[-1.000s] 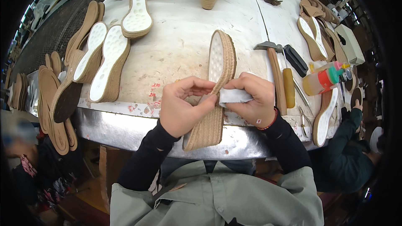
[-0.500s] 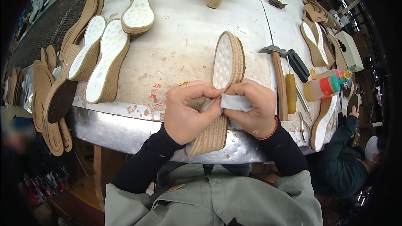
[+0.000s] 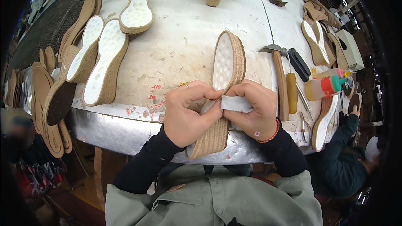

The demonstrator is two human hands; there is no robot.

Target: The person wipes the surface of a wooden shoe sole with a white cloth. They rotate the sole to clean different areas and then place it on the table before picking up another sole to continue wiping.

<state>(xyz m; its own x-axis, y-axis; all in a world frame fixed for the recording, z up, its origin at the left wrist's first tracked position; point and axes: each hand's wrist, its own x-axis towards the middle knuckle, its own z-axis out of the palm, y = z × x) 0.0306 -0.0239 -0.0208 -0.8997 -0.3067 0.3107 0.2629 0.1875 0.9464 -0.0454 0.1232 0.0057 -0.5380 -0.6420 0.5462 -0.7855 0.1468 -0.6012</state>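
A rope-wrapped wedge shoe sole [image 3: 237,60] with a dimpled white top stands tilted in front of me, its thick heel over the table's front edge. My left hand [image 3: 187,111] is closed, thumb and forefinger pinching at the sole's side near its middle. From the other side my right hand [image 3: 256,105] meets it, fingers curled around a folded piece of white cloth [image 3: 237,104]. Both sets of fingertips almost touch at the sole's rim. What exactly they pinch there is hidden by the fingers.
To the right lie a hammer [image 3: 281,86], a yellow-handled tool [image 3: 291,93], a black-handled tool [image 3: 298,65] and pliers [image 3: 303,127]. Beyond them are glue bottles [image 3: 322,88] and a white box [image 3: 351,49]. More wedge soles [image 3: 109,65] rest at left. A co-worker's hand [image 3: 355,111] shows at right.
My hands hold nearly the same pinch on the sole. The right wrist has turned very slightly, and the view has shifted a little.
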